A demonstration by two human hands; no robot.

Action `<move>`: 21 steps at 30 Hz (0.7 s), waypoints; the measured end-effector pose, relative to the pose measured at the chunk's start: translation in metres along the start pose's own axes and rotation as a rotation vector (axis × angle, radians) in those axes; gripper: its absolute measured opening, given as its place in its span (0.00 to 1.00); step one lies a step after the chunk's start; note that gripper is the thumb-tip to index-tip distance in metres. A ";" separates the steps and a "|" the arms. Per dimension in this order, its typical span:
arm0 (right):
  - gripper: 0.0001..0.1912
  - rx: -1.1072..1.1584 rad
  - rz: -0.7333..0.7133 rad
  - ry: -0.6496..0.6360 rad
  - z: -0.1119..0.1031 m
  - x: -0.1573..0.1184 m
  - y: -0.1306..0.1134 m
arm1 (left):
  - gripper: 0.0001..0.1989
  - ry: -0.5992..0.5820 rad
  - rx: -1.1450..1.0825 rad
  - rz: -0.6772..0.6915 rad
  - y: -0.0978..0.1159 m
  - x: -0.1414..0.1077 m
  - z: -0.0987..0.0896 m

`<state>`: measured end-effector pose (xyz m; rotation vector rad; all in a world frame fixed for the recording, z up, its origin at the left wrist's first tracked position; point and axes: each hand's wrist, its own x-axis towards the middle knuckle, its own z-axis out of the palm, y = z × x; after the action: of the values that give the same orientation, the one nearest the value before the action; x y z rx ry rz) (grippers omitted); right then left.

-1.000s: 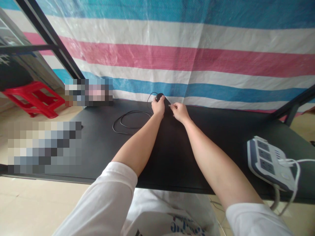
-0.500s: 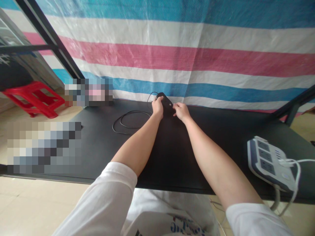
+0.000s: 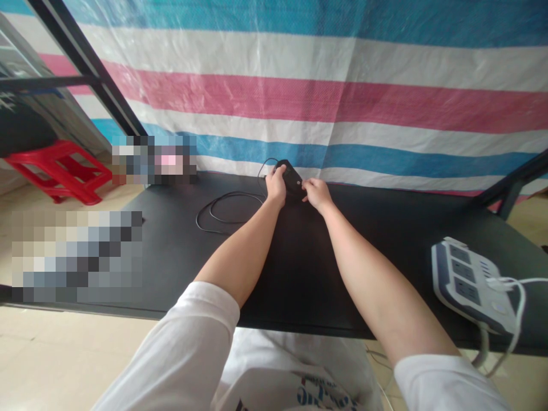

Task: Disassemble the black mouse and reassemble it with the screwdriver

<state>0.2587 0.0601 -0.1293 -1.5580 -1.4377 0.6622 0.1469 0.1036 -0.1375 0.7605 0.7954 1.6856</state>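
Note:
A small black device (image 3: 291, 178) is held up over the back of the black table (image 3: 171, 268), near the striped sheet. My left hand (image 3: 276, 185) grips its left side, thumb on top. At its right edge my right hand (image 3: 315, 193) has its fingers pinched together; whether they hold a small part or only touch the device is too small to tell. A thin black cable (image 3: 214, 212) loops on the table to the left of my left hand, and part of it rises behind the device.
A white and dark blue power strip (image 3: 471, 285) with white cables plugged in lies at the table's right. Behind hangs a striped sheet (image 3: 257, 97). A red stool (image 3: 60, 165) stands at the left, beyond the black frame. Two areas at the left are pixelated.
The black device has tilted slightly in my left hand, showing more of its face. Both hands have otherwise hardly moved.

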 end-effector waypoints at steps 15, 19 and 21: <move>0.15 -0.058 -0.008 -0.007 -0.002 -0.005 -0.004 | 0.09 0.043 -0.006 0.044 0.002 -0.001 0.000; 0.16 -0.092 -0.013 0.000 -0.003 -0.007 -0.006 | 0.08 0.039 0.004 0.069 -0.001 0.002 -0.002; 0.16 -0.086 -0.009 0.004 -0.003 -0.008 -0.007 | 0.09 0.041 0.013 0.070 -0.003 0.004 -0.003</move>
<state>0.2563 0.0515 -0.1231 -1.6176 -1.4869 0.5987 0.1452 0.1073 -0.1409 0.7729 0.8175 1.7646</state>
